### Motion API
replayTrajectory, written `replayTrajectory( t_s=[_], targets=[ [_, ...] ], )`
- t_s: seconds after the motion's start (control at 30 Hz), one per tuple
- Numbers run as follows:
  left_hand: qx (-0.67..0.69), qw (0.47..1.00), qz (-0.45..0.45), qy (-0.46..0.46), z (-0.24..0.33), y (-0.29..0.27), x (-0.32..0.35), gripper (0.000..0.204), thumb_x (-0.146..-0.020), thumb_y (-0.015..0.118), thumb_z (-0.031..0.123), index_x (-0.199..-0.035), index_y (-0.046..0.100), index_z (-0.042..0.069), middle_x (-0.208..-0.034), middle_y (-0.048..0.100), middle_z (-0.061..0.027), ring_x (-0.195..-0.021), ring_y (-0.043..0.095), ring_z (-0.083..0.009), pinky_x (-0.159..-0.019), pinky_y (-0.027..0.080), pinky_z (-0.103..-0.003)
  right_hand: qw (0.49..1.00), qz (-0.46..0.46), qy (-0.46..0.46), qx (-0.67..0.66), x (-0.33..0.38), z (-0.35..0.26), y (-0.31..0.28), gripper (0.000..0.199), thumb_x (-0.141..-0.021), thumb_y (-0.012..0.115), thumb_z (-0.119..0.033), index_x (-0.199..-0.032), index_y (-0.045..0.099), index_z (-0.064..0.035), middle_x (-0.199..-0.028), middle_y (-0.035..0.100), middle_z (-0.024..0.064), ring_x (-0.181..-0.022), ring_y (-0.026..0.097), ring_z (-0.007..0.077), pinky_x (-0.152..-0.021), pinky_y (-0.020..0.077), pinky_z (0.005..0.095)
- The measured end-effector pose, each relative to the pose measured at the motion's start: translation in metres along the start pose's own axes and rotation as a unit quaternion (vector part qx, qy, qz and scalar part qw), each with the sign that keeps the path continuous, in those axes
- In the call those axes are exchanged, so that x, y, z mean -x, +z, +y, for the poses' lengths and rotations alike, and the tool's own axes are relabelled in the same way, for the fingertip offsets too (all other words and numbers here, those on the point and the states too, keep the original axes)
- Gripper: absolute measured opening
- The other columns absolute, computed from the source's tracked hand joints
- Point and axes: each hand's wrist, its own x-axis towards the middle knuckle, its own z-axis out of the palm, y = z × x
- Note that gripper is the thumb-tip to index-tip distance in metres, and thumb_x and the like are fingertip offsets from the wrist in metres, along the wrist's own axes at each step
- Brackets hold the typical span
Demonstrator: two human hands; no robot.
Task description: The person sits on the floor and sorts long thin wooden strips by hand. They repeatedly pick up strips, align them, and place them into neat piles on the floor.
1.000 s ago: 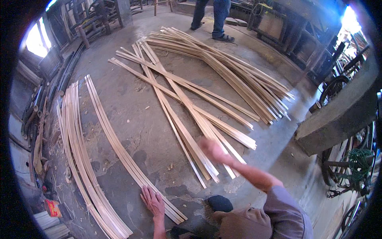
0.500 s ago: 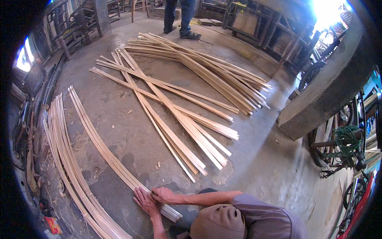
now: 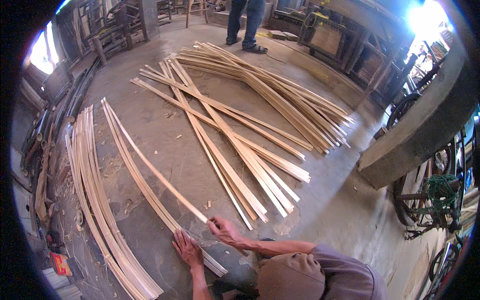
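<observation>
A long pale wooden strip (image 3: 170, 186) is pinched near its near end by my right hand (image 3: 223, 230). It bows up and away to the far left, apart from the strips beside it except near the far end. My left hand (image 3: 188, 248) lies with fingers stretched over a narrow row of similar strips (image 3: 150, 199) on the floor. Their near ends stick out past that hand toward the lower edge. To the left runs a larger bundle of strips (image 3: 97, 200), touched by neither hand.
Crossed strips (image 3: 245, 160) lie on the concrete floor ahead, with a thick pile (image 3: 280, 97) behind them. A person (image 3: 245, 22) in dark trousers stands beyond. A concrete pillar (image 3: 415, 120) rises at right, near a bicycle and green cord (image 3: 442, 192). Dark poles (image 3: 75, 100) line the left.
My right hand has moved right and up off the row, drawing one strip away from the others. My left hand has stayed on the row. The whole view has shifted slightly.
</observation>
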Motion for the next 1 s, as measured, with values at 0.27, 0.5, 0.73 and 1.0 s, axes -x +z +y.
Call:
replayTrajectory(
  t_s=[0.27, 0.5, 0.73, 1.0],
  targets=[
    [0.003, 1.0, 0.012, -0.012, 0.002, -0.008, 0.001, 0.053, -0.096, 0.041, 0.023, -0.145, 0.039, 0.002, -0.156, 0.031, -0.0149, -0.146, 0.026, -0.0294, -0.12, 0.013, -0.05, 0.986, 0.091, -0.106, 0.09, -0.009, -0.028, -0.068, 0.034, -0.095, 0.06, -0.022, -0.124, 0.06, -0.0044, -0.074, 0.066, 0.0156, -0.06, 0.057, 0.0171, -0.057, 0.0499, 0.0337],
    [0.013, 1.0, 0.028, -0.003, 0.005, -0.009, -0.001, 0.049, -0.098, 0.043, 0.021, -0.142, 0.044, 0.0, -0.151, 0.039, -0.0168, -0.144, 0.03, -0.0316, -0.119, 0.015, -0.05, 0.98, 0.146, -0.1, 0.09, -0.032, -0.033, -0.086, 0.043, -0.096, 0.058, -0.015, -0.139, 0.051, -0.0097, -0.063, 0.046, 0.0135, -0.058, 0.051, 0.0131, -0.053, 0.0447, 0.0312],
    [0.026, 0.999, 0.03, -0.009, 0.01, -0.017, -0.002, 0.05, -0.096, 0.047, 0.02, -0.141, 0.045, 0.0, -0.151, 0.039, -0.017, -0.143, 0.031, -0.0315, -0.119, 0.017, -0.05, 0.976, 0.15, -0.101, 0.124, -0.056, -0.008, -0.088, 0.038, -0.098, 0.054, -0.019, -0.134, 0.054, -0.0072, -0.07, 0.051, 0.0246, -0.06, 0.055, 0.0193, -0.059, 0.0472, 0.0362],
    [0.025, 0.999, 0.027, -0.013, 0.012, -0.021, -0.003, 0.049, -0.096, 0.046, 0.021, -0.14, 0.046, -0.001, -0.151, 0.038, -0.0174, -0.143, 0.031, -0.0316, -0.118, 0.018, -0.05, 0.975, 0.156, -0.088, 0.129, -0.057, -0.003, -0.092, 0.035, -0.098, 0.054, -0.02, -0.13, 0.055, -0.0065, -0.073, 0.053, 0.0269, -0.061, 0.058, 0.0218, -0.06, 0.0476, 0.0377]
  ],
)
